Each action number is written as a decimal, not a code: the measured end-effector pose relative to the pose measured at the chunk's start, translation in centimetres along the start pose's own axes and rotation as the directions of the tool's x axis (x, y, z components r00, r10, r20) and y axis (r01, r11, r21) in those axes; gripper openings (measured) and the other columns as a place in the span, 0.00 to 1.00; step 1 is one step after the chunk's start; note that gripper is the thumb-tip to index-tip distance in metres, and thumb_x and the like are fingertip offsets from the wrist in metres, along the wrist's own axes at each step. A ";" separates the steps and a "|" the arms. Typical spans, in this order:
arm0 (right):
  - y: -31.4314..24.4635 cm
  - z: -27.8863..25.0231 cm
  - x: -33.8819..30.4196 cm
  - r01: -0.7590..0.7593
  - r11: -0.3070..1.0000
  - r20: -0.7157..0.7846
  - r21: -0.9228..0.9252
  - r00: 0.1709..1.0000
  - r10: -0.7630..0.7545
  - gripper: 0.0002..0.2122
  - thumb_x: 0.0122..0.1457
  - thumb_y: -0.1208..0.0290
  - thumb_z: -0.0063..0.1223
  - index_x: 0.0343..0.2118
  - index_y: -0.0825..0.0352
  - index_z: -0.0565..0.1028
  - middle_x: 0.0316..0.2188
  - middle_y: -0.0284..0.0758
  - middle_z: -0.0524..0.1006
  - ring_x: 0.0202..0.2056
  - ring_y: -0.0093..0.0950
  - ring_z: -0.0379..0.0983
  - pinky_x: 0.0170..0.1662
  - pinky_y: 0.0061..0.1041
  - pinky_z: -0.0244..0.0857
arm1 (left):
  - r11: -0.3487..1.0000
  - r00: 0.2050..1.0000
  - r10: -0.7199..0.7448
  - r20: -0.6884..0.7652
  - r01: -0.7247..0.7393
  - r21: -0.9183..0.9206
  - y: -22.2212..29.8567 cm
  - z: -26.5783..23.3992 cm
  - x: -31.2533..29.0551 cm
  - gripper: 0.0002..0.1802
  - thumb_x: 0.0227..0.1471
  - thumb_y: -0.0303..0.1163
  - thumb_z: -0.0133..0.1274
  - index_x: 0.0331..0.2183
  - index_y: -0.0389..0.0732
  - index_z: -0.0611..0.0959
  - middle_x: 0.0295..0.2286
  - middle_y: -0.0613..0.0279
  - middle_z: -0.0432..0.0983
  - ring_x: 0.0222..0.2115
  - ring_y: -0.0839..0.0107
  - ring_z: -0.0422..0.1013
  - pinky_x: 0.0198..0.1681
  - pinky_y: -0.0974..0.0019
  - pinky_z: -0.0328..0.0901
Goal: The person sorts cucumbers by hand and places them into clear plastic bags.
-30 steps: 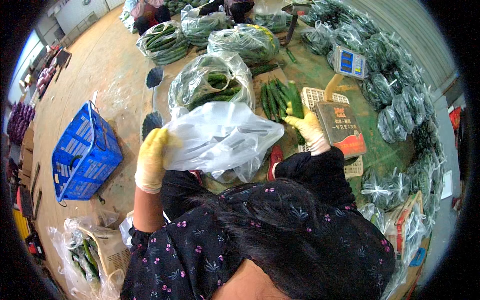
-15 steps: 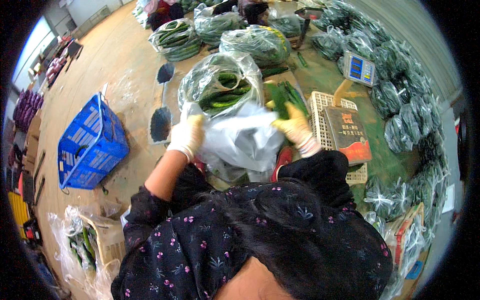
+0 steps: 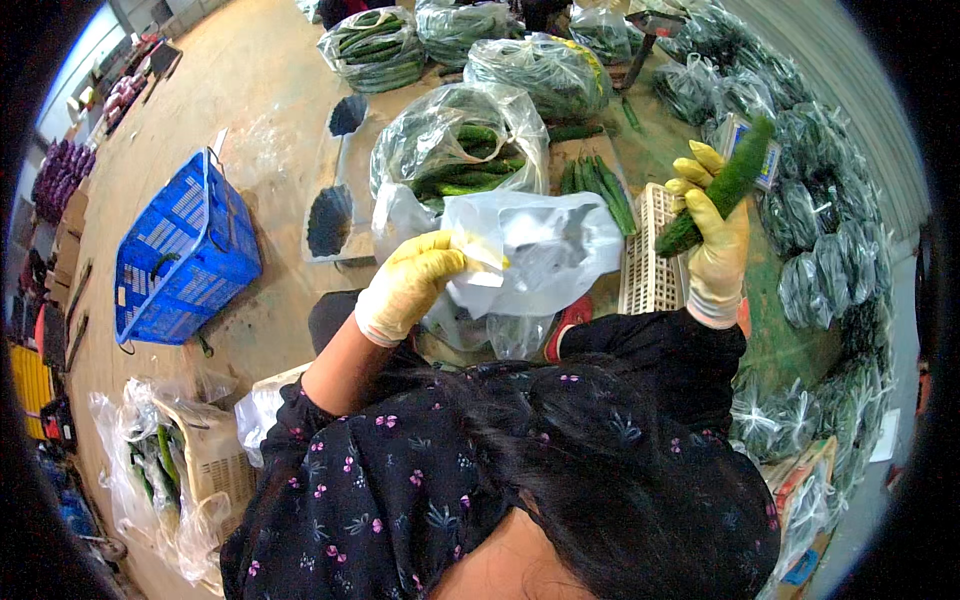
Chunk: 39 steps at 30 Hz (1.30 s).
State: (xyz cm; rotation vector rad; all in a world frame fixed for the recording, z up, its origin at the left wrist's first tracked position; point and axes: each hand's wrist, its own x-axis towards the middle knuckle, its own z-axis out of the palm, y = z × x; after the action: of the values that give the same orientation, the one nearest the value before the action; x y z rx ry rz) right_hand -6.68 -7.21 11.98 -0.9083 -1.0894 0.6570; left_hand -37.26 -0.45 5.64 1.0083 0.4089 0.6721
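Note:
My right hand [image 3: 718, 245], in a yellow-coated glove, is raised at the right with its fingers wrapped round a dark green cucumber [image 3: 738, 178]. The cucumber slants up to the right. My left hand [image 3: 412, 283], gloved alike, pinches the edge of a whitish plastic bag [image 3: 550, 245] spread out before me. Just beyond that bag sits a large clear bag [image 3: 390, 140] with its mouth open and many cucumbers [image 3: 470, 180] inside. Several more cucumbers [image 3: 603, 190] lie side by side on a flat board to its right.
A blue plastic basket [image 3: 185, 250] stands at the left. By my right arm are a cream crate [image 3: 645, 265] and a partly hidden scale display [image 3: 770, 165]. Filled cucumber bags [image 3: 375, 50] stand ahead; more [image 3: 830, 270] are heaped along the right wall. A bag-lined crate [image 3: 215, 460] sits lower left.
My right hand has risen to the right with the cucumber, away from the whitish bag. The left hand has moved slightly right, still gripping the bag, which now lies spread out.

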 end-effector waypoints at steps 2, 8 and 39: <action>1.5 2.9 -0.7 0.191 0.972 0.156 0.134 0.965 -0.211 0.18 0.51 0.76 0.53 0.45 0.71 0.66 0.36 0.36 0.72 0.35 0.23 0.70 0.42 0.22 0.63 | 0.995 0.995 0.099 -0.011 -0.099 -0.006 -0.2 0.7 0.3 0.21 0.44 0.36 0.44 0.35 0.29 0.77 0.34 0.51 0.75 0.37 0.61 0.69 0.46 0.63 0.60; 18.0 9.4 -7.5 -0.131 0.875 0.539 -0.465 0.742 0.398 0.23 0.41 0.70 0.63 0.43 0.66 0.70 0.39 0.38 0.74 0.41 0.30 0.70 0.46 0.26 0.62 | 0.845 0.957 0.247 -0.153 -0.290 -0.449 0.2 -1.5 -0.4 0.22 0.45 0.38 0.43 0.35 0.29 0.75 0.32 0.49 0.74 0.31 0.59 0.70 0.40 0.60 0.64; 38.5 -6.1 6.4 -0.519 -0.277 -0.554 -0.809 0.516 0.653 0.43 0.36 0.57 0.65 0.55 0.66 0.54 0.47 0.46 0.67 0.48 0.41 0.65 0.50 0.34 0.61 | 0.879 0.911 -0.410 0.036 0.405 -0.250 -5.6 -7.7 9.6 0.41 0.50 0.58 0.40 0.56 0.40 0.56 0.35 0.46 0.73 0.20 0.66 0.71 0.23 0.68 0.67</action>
State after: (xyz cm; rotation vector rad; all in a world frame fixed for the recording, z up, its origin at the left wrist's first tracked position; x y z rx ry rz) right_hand 0.49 15.15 -19.82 -2.8917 -1.0040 0.7436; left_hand -33.07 9.04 -3.09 0.6434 0.5194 0.3387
